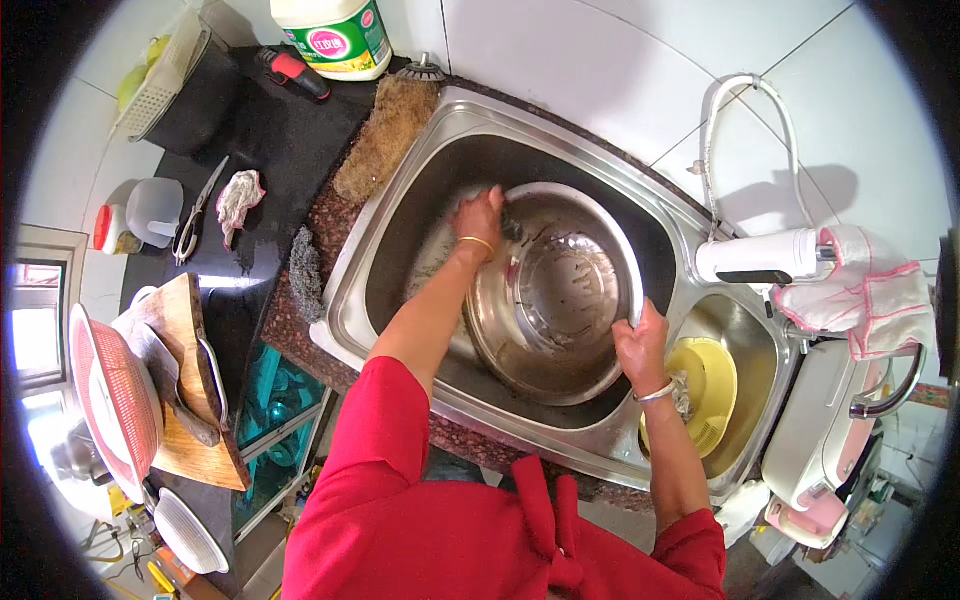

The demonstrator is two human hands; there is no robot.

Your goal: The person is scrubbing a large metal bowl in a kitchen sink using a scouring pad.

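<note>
A wide stainless steel basin (570, 292) lies tilted in the large bowl of a steel double sink (442, 142), with dark streaks or bits on its wet inner surface. My right hand (643, 341) grips the basin's rim on its right side. At the basin's upper left edge is my left hand (480, 216), closed around a dark scrubber (511, 227) that shows only in part beside the fingers. Some cloudy water or suds lie on the sink floor under the left hand.
The small sink bowl holds a yellow plastic basket (712, 390). Beyond it stands a white faucet (757, 257) with a cloth (862, 289). Left of the sink are a brown fibrous pad (390, 131), a grey scouring pad (305, 274), scissors (196, 214) and a wooden cutting board (180, 390).
</note>
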